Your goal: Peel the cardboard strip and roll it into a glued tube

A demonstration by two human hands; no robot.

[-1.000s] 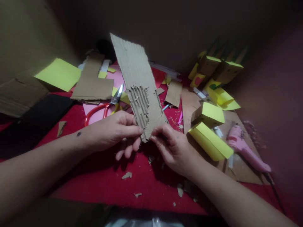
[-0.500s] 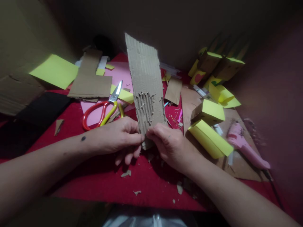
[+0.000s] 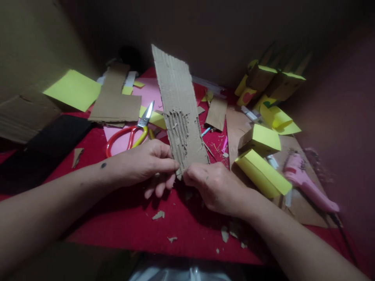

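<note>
A long strip of corrugated cardboard (image 3: 175, 101) stands nearly upright above the red mat (image 3: 123, 218). Its lower half has the top paper layer torn off, so the ribs show. My left hand (image 3: 146, 162) pinches the strip's bottom left edge between thumb and forefinger. My right hand (image 3: 216, 187) grips the bottom right corner, fingers curled at the torn edge. The two hands almost touch at the strip's lower end.
Red-handled scissors (image 3: 129, 134) lie behind my left hand. A pink glue gun (image 3: 304, 187) rests at the right on flat cardboard (image 3: 301, 210). Yellow-covered boxes (image 3: 260, 156) stand beside my right hand, more at the back right. Cardboard pieces, yellow sheets and paper scraps litter the mat.
The strip swung from leaning left to more upright, then tilted slightly back. My right hand closed in on the bottom corner, its fingers now curled tighter against the torn edge.
</note>
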